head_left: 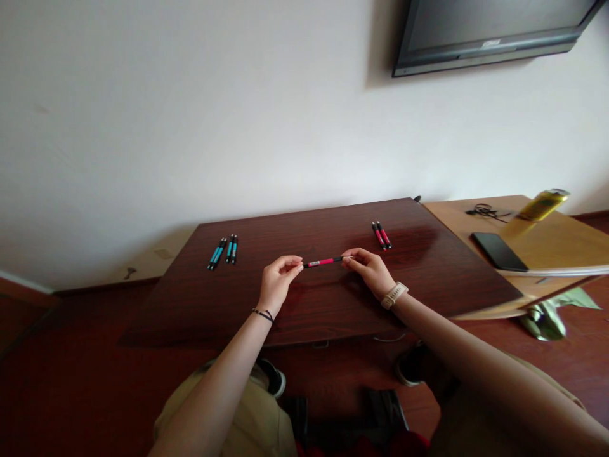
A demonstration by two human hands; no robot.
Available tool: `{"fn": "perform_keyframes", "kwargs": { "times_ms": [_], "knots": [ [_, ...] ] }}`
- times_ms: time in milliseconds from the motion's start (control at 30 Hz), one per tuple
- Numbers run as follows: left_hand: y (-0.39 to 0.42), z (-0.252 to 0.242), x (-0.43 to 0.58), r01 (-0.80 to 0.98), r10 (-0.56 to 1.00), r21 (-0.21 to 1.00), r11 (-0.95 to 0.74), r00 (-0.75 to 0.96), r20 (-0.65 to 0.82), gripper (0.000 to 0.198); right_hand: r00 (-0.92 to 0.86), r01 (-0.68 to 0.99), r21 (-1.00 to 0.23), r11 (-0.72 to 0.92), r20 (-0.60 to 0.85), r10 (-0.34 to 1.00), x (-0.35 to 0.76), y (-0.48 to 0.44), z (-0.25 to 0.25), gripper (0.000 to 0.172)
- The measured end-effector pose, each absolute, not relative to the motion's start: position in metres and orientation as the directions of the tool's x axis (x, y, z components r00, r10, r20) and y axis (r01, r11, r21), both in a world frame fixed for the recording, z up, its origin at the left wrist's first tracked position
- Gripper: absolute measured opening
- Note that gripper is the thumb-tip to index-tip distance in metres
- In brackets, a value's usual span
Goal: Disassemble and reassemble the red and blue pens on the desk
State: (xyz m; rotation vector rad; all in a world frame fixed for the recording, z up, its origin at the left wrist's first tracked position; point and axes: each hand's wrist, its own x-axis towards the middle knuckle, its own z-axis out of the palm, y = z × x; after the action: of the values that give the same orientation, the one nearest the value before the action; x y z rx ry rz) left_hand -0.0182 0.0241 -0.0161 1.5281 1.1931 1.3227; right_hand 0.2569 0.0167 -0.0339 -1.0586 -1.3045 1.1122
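A pink-and-black pen (322,262) is held level above the dark wooden table (304,228), one end in each hand. My left hand (280,274) pinches its black left end between thumb and fingertips. At the right end, my right hand (367,269) grips the tip the same way, so the fingers hide part of it. Two more pink pens (381,235) lie side by side on the table, just beyond my right hand. Over on the left lie several blue-and-black pens (217,254) in two small groups.
A lighter wooden desk (580,231) adjoins on the right. On it are a black phone (498,251), a coiled black cable (486,211) and a yellow can (545,204). A television (495,32) hangs on the white wall behind. Green fabric (547,317) shows beneath the desk.
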Motion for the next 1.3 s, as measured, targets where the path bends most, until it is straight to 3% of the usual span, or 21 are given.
{"fn": "perform_keyframes", "kwargs": {
  "times_ms": [733,967,1167,1300],
  "knots": [
    [0.030,-0.022,-0.022,-0.117,0.996,0.989,-0.086,0.022,0.090,0.036,-0.011,-0.072,-0.985,0.154,0.155,0.988,0.253,0.015,-0.032,0.038],
    [0.031,-0.018,-0.020,-0.128,0.986,0.979,-0.160,0.016,0.163,0.042,-0.010,-0.068,-0.985,0.157,0.158,0.987,0.253,0.016,-0.032,0.037],
    [0.026,-0.013,-0.018,-0.038,1.000,0.999,-0.003,0.020,0.004,0.039,0.004,-0.090,-0.982,0.167,0.168,0.986,0.253,0.016,-0.033,0.035],
    [0.024,-0.012,-0.018,0.037,0.998,0.999,0.012,0.064,-0.015,0.041,0.004,-0.083,-0.983,0.166,0.166,0.986,0.253,0.017,-0.034,0.037]
  ]
}}
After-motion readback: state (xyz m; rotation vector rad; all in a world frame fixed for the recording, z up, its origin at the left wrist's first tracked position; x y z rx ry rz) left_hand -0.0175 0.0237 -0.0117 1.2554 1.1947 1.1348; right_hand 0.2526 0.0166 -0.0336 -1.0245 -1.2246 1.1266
